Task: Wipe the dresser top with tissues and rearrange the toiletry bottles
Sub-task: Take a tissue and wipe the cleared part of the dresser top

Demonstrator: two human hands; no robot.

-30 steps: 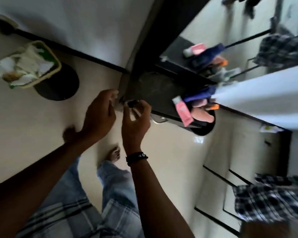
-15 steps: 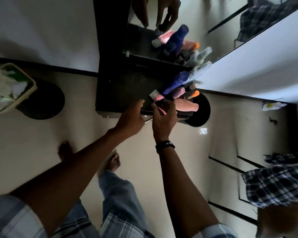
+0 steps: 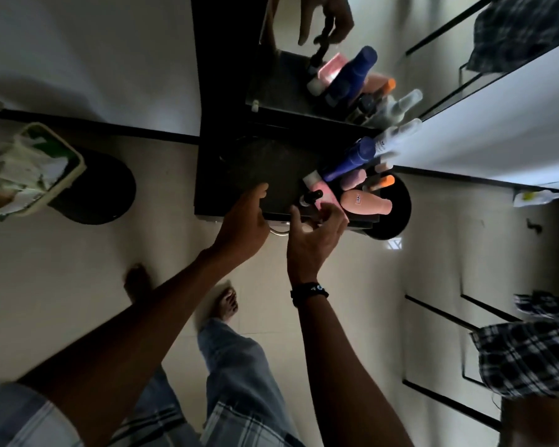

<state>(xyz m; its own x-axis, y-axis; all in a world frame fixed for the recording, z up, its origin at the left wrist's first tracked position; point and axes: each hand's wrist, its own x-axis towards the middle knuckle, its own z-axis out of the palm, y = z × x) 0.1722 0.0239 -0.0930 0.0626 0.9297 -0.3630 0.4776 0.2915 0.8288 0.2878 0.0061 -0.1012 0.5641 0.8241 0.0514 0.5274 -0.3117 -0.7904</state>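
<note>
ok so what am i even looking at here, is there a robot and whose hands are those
No robot here: this one picture comes from a camera worn on a person's head, looking down at their own hands. The dark slab is the dresser top, and the mirror behind it doubles everything. Toiletries crowd its right end: a blue bottle, a peach bottle, a pink tube and a small dark bottle. The left hand hangs relaxed over the front edge, holding nothing. The right hand, with the wristband, is spread open just short of the small dark bottle and seems to grip nothing. The bin on the left holds crumpled paper.
</note>
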